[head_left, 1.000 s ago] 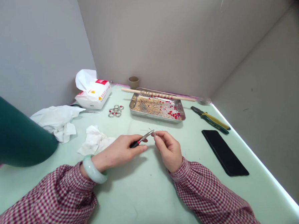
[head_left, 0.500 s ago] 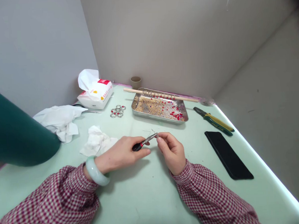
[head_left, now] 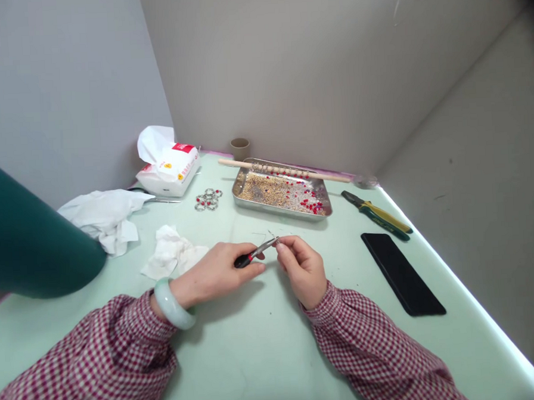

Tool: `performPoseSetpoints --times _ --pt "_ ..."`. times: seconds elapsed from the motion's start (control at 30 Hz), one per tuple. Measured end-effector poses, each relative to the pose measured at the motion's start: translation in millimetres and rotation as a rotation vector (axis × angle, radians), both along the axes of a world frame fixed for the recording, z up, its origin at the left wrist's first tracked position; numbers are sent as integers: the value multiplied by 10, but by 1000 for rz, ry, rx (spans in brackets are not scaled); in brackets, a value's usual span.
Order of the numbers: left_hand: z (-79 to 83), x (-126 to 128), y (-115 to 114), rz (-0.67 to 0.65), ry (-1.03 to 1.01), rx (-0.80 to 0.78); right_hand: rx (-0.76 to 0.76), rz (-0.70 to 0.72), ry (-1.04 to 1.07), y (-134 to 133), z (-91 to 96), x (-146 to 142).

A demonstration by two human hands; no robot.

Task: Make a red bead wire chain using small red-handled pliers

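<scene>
My left hand (head_left: 221, 267) is closed around small pliers (head_left: 255, 254) with dark handles and slim metal jaws pointing right. The jaw tips meet the fingertips of my right hand (head_left: 301, 267), whose thumb and forefinger are pinched together. What sits in that pinch is tiny and mostly hidden; a bit of thin wire shows by the tips. Behind the hands, short wire pieces (head_left: 260, 233) lie on the table. A cluster of silvery rings with red beads (head_left: 208, 199) rests farther back to the left.
A metal tray (head_left: 281, 212) holds gold, clear and red beads, with a wooden rod (head_left: 328, 176) laid across it. Green-and-yellow pliers (head_left: 377, 215) and a black flat case (head_left: 403, 273) lie right. Tissues (head_left: 173, 252), a tissue pack (head_left: 171, 172) and a green cylinder (head_left: 31, 236) stand left.
The view has shifted slightly, moving things a little to the left. Both hands keep nearly the same pose, with the pliers' tips still at my right fingertips.
</scene>
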State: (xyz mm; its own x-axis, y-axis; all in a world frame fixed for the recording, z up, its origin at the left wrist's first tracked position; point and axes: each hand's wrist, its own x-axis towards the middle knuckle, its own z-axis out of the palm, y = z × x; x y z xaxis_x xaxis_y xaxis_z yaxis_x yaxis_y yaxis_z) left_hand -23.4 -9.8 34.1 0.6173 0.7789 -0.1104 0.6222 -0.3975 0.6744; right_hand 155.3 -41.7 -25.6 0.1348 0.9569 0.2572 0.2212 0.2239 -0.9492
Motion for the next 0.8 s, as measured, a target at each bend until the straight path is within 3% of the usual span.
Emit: performPoseSetpoints --times 0.8 --pt "-54 -14 14 -11 -27 -25 -13 34 37 -4 -33 -5"
